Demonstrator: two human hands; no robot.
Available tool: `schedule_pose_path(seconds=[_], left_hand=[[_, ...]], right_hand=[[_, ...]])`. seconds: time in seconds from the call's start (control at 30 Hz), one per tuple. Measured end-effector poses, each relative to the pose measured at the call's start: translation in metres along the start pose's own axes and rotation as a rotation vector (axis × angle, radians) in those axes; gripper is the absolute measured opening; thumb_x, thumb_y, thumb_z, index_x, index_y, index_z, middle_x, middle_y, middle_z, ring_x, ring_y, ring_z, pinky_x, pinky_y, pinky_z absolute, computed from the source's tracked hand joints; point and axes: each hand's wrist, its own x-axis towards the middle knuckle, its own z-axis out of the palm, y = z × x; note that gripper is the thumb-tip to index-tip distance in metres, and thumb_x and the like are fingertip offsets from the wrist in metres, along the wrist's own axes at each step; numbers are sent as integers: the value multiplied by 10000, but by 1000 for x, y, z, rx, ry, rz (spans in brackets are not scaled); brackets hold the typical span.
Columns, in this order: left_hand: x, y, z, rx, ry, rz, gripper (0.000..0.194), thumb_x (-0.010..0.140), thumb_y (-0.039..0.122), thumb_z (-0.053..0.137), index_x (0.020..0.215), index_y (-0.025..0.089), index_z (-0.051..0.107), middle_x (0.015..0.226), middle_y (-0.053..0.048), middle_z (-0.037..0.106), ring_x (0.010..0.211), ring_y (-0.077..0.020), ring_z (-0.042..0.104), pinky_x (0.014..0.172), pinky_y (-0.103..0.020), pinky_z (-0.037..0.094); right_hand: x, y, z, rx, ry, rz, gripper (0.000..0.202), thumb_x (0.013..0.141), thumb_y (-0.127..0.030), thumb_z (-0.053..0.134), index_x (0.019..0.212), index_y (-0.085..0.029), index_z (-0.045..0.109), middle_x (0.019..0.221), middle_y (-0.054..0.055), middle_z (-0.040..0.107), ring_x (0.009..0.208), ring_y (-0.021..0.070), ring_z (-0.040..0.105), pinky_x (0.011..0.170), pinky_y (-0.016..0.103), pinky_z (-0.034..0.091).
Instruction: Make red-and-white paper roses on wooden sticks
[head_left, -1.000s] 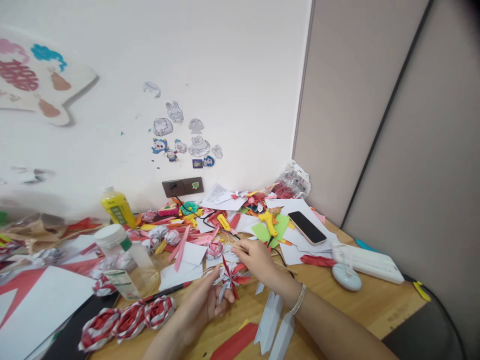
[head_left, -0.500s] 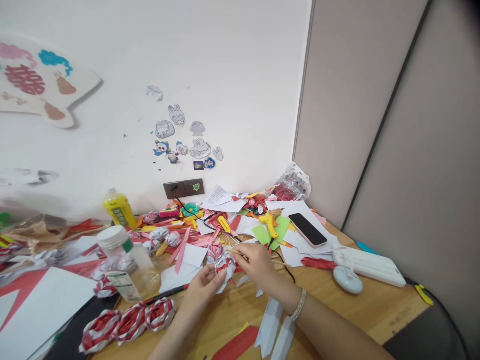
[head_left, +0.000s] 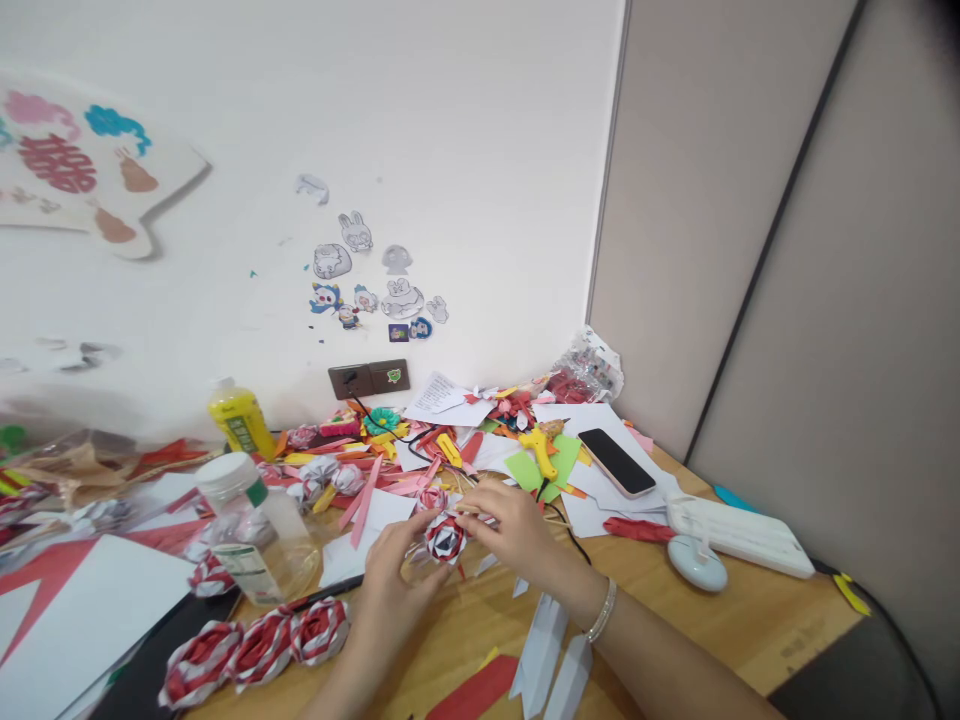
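A red-and-white folded paper flower (head_left: 446, 540) is held upright at the middle of the desk, its dark centre facing me. My left hand (head_left: 401, 560) curls round its left side, with the thumb below and the fingers above. From the right, my right hand (head_left: 510, 525) pinches a thin wooden stick (head_left: 462, 508) at the flower's upper edge; most of the stick is hidden by the fingers. Just behind lies a pink-and-white paper flower (head_left: 432, 497). Three striped red-and-white paper rolls (head_left: 259, 645) sit in a row left of my left forearm.
A clear plastic jar (head_left: 259, 530) and a yellow bottle (head_left: 244, 420) stand on the left. A yellow glue gun (head_left: 540, 452) lies on green paper, with a phone (head_left: 616, 462) beside it. White folded strips (head_left: 540, 650) and a red strip (head_left: 476, 690) lie near the front. Paper scraps cover the back.
The flower has turned so its dark centre shows toward me. My left fingers have moved up around it, and my right fingertips have come down slightly at its upper edge.
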Motion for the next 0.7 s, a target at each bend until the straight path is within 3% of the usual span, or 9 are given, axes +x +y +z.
schedule_pose_path(seconds=[0.2,0.4,0.6,0.7], left_hand=[[0,-7,3,18,-81,113,363,628,226,652,988,270,656,1034,-71,605,1003,-273,561,869,-421,465],[-3,-15,11,-153,-4,62,500,665,211,630,1147,300,531,1157,-56,421,942,-202,567,744,-353,550],[-2,-18,7,-88,-18,83,352,703,279,625,1053,262,596,1131,-73,461,1085,-257,508,830,-371,511],[-2,-17,8,-5,-22,91,396,681,300,635,1074,269,597,1126,-75,476,1107,-268,494,864,-392,490]], right_hand=[[0,5,0,-42,-89,-40,168,893,-261,503,941,-232,662,913,17,626,847,131,576,744,232,430],[0,7,2,-7,-80,4,174,899,-260,494,929,-220,661,898,16,648,854,133,583,759,234,430],[0,8,6,-18,-6,71,158,888,-273,513,912,-207,655,888,22,661,850,143,586,748,239,422],[-2,10,9,-35,4,66,145,884,-264,514,899,-206,646,879,19,664,836,142,590,739,234,420]])
